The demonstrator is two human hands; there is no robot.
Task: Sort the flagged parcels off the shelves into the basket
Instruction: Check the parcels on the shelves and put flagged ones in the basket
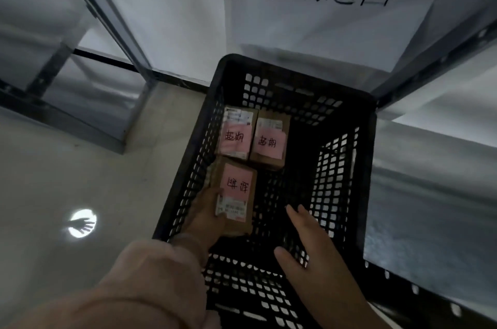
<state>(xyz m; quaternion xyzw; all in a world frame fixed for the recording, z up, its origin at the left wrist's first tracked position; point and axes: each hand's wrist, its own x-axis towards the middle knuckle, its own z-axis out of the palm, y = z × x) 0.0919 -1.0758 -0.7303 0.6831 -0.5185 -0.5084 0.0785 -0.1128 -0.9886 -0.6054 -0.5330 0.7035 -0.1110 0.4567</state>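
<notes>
The parcel (234, 195) with the pink flag sits low inside the black basket (372, 167), against its left wall and just in front of two other flagged parcels (252, 138) that lie side by side at the far end. Its pink slip reads upside down compared with theirs. So I would judge three parcels sorted so far, the third one being set down right now; how many remain on the shelves I cannot tell, as the metal shelf frame (105, 6) at either side shows none from here.

The left hand (207, 217) reaches down into the basket from a pale sleeve (150, 275), fingers curled around the near left corner of that third parcel, gripping it. The right hand (306, 242) hangs over the basket's open right half, flat and spread, holding nothing, palm down and apart from the parcels.

The basket stands on the pale floor (67, 181) against the wall, beneath a white paper sign (330, 11) with handwritten characters.
</notes>
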